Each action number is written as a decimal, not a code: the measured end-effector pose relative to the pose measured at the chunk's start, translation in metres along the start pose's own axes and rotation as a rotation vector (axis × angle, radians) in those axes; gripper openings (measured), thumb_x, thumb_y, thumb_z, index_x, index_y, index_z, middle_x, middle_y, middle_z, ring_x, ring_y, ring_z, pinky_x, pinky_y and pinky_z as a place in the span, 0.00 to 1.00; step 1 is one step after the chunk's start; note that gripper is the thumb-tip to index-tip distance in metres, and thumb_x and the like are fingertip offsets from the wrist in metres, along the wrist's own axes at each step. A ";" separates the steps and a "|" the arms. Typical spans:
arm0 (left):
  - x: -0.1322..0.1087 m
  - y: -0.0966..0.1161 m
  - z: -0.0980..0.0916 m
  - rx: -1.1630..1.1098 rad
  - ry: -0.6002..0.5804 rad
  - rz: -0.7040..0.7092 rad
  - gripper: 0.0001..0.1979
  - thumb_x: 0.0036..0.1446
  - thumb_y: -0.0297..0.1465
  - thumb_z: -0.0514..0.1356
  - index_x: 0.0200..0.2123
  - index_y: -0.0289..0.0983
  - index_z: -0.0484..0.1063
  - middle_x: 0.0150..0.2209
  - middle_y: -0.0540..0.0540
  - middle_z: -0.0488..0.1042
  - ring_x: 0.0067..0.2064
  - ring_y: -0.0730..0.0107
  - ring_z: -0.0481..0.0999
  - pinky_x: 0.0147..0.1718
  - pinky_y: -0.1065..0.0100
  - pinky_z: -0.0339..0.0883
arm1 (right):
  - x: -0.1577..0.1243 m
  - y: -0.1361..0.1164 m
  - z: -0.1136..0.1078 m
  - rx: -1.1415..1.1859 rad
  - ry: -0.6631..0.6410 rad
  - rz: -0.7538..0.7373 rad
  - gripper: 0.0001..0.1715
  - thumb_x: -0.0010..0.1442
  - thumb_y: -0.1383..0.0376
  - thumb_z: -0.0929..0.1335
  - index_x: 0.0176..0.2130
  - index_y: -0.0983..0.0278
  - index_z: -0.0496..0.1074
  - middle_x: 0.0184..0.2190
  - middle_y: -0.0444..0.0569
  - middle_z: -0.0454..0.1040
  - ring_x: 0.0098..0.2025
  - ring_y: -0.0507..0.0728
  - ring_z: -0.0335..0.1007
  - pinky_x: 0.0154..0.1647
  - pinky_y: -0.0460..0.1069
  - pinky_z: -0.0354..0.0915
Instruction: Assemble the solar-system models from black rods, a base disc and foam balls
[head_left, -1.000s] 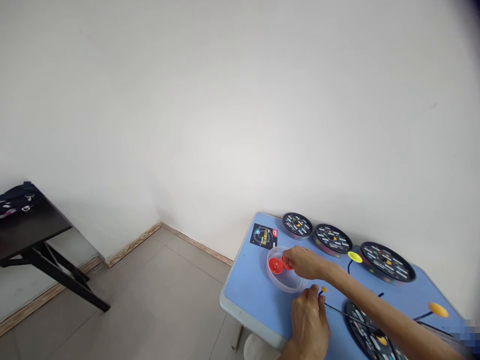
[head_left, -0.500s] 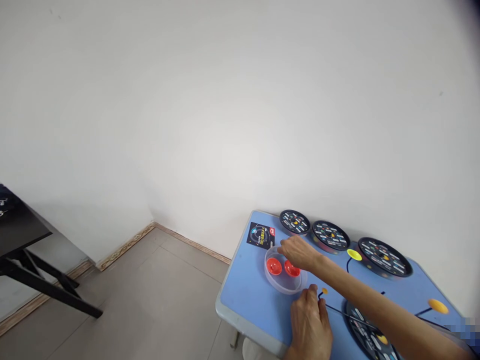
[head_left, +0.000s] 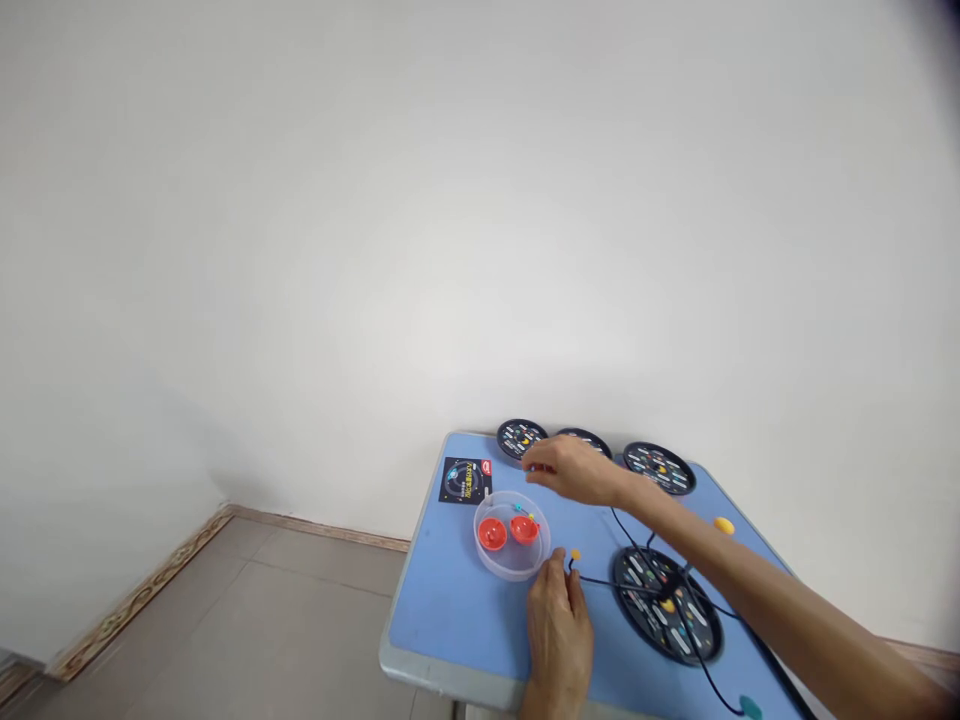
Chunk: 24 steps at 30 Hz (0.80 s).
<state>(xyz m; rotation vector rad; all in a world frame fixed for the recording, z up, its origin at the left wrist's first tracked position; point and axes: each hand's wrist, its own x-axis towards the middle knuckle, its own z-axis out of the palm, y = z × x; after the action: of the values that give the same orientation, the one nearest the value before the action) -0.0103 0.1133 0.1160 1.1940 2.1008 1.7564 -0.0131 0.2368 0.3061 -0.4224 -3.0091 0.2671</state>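
See left hand [head_left: 559, 620] low nr ctr, w/ fingertips right at the bent tip of a thin black rod [head_left: 619, 584], itself topped w/ a small round yellow-orange bead [head_left: 575, 554]. Can't tell if clamped or only touching. Farther off, see right hand [head_left: 566, 472], raised over a light-blue, pale-rimmed table [head_left: 442, 630], w/ fingers bunched & tips pointing L. Can't tell if gripping anything tiny. Hands well apart, approx one behind the other.

Main relation to mind: rod vs. left hand. Lies R of those fingertips, long axis approx sideways, running to the ctr of a flat, round, black printed disc [head_left: 652, 630]. Nearer by far: left hand; right hand up & beyond, w/ forearm passing over the disc's far R side in view.

Just L of left fingertips, find a shallow, round, clear plastic tub [head_left: 514, 575]; contact unclear. Inside: two red, bowl-shaped plastic pieces [head_left: 492, 534], side by side, apparently hollow side up, plus tiny teal & yellow bits [head_left: 523, 511] behind the R one, too small to ID.

Past tub, a bit L: square black card w/ yellow print [head_left: 454, 482], lying flat. Along the wall edge: three round black tins [head_left: 658, 467], middle one part hidden behind right hand. Far R: larger yellow-orange ball [head_left: 724, 525]; nr bottom edge, teal piece [head_left: 750, 708].
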 end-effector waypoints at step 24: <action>0.009 0.062 0.028 -0.182 -0.157 0.253 0.18 0.68 0.28 0.47 0.52 0.34 0.73 0.56 0.37 0.74 0.58 0.60 0.71 0.59 0.55 0.65 | -0.158 0.091 0.028 1.104 0.371 0.475 0.26 0.41 0.49 0.76 0.34 0.65 0.76 0.24 0.48 0.76 0.25 0.54 0.69 0.27 0.50 0.64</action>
<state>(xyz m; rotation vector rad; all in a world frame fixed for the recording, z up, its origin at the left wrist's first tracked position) 0.0291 0.1402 0.1654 1.5421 1.7254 1.8389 0.1590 0.2738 0.2518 -0.8740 -1.9315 1.5324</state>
